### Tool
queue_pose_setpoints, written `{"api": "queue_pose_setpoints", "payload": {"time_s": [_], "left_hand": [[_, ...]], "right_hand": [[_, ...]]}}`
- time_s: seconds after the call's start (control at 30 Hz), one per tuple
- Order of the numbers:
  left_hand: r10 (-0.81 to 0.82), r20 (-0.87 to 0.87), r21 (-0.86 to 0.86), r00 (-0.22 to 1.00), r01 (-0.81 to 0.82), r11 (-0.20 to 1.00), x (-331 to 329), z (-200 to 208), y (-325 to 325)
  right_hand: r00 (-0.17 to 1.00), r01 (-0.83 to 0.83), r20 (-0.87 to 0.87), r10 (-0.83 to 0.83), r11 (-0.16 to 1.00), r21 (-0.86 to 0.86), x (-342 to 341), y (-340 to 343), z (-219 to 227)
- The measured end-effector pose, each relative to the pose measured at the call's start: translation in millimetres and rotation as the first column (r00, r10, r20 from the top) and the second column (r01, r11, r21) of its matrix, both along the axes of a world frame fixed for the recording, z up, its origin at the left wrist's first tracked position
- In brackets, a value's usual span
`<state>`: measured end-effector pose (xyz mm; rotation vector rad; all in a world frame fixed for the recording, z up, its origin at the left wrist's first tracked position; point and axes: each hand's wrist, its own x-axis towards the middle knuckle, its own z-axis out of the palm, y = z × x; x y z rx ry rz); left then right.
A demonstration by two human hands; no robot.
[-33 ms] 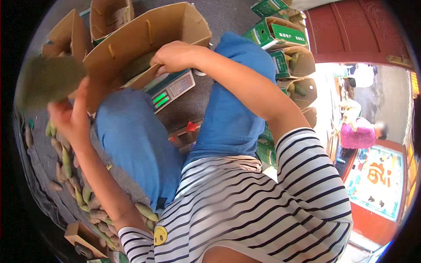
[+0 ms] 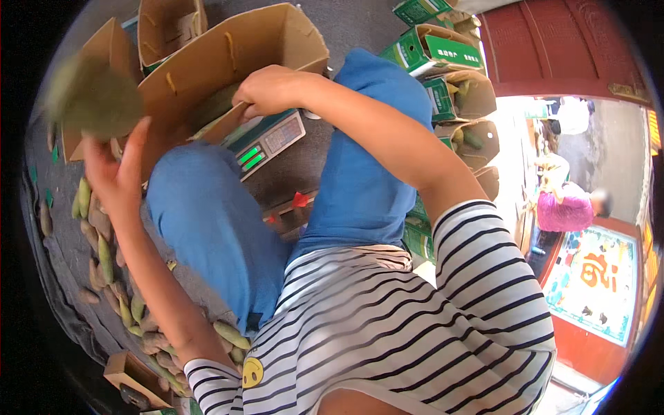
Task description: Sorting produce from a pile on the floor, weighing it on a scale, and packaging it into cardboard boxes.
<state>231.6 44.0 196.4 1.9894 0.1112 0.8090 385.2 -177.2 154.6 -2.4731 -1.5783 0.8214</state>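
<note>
My left hand (image 2: pixel 114 162) is raised at the left, its thumb and fingers around the lower end of a large green melon-like thing (image 2: pixel 97 100). Motion blur hides its exact kind. It is in the air by the left end of an open cardboard carton (image 2: pixel 273 41). My right hand (image 2: pixel 273 90) grips the near edge of that carton, fingers bent over the flap. Inside the carton some long green produce (image 2: pixel 221 104) shows in part. Under the near flap, a digital scale (image 2: pixel 277 138) with lit green displays lies between my knees; the carton appears to rest on it.
Brown and green elongated produce (image 2: pixel 104 256) lies heaped on dark cloth at the left. Green and brown cartons (image 2: pixel 474 97), some with produce, line the right. More open cartons (image 2: pixel 169 34) stand beyond. A person in purple (image 2: pixel 564 207) is at the far right near a lit panel (image 2: pixel 595 283).
My left hand has moved right and slightly farther away with the green thing, which now looks tilted more upright. My right hand stays on the carton's edge.
</note>
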Motion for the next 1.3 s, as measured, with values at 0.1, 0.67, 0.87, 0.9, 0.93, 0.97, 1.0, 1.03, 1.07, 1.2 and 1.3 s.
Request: {"api": "queue_pose_setpoints", "payload": {"time_s": [0.1,0.67,0.87,0.9,0.93,0.97,1.0,1.03,1.07,1.2,1.3], "left_hand": [[-0.126,-0.333,0.303,0.934,0.232,0.924,28,-22,4],[0.251,-0.007,0.400,0.968,-0.227,0.888,-45,-58,25],[0.480,-0.401,0.280,0.780,-0.395,0.875,-160,-154,47],[0.464,-0.522,0.296,0.716,-0.358,0.885,-181,-173,44],[0.426,-0.578,0.277,0.696,-0.324,0.905,-205,-198,41],[0.381,-0.683,0.312,0.623,-0.223,0.923,-226,-215,39],[0.354,-0.751,0.330,0.557,-0.147,0.932,-244,-226,33],[0.395,-0.822,0.359,0.411,-0.166,0.919,-272,-232,24],[0.410,-0.873,0.375,0.265,-0.174,0.911,-291,-238,17],[0.365,-0.930,0.350,0.046,-0.195,0.916,-343,-259,-14],[0.266,-0.963,0.270,-0.048,-0.183,0.945,-357,-267,-38]], "right_hand": [[0.999,0.025,0.031,-0.025,1.000,-0.003,-2,1,-3],[0.627,0.749,-0.767,0.139,0.162,0.642,-2,-182,101],[0.494,0.864,-0.705,0.509,-0.382,0.329,7,-305,160],[0.528,0.849,-0.783,0.327,-0.206,0.486,2,-270,161],[0.448,0.894,-0.872,0.199,-0.067,0.444,-7,-234,163],[0.388,0.918,-0.920,0.055,0.067,0.391,-8,-206,159],[0.690,0.719,-0.665,-0.288,0.382,0.581,0,-192,144],[0.693,0.720,-0.483,-0.535,0.488,0.493,-4,-160,124],[0.824,0.564,-0.340,-0.453,0.709,0.424,-21,-115,125],[0.985,0.163,-0.113,-0.131,0.923,0.349,-39,-29,103],[0.993,-0.112,0.054,0.101,0.957,0.268,-37,0,70]]}}
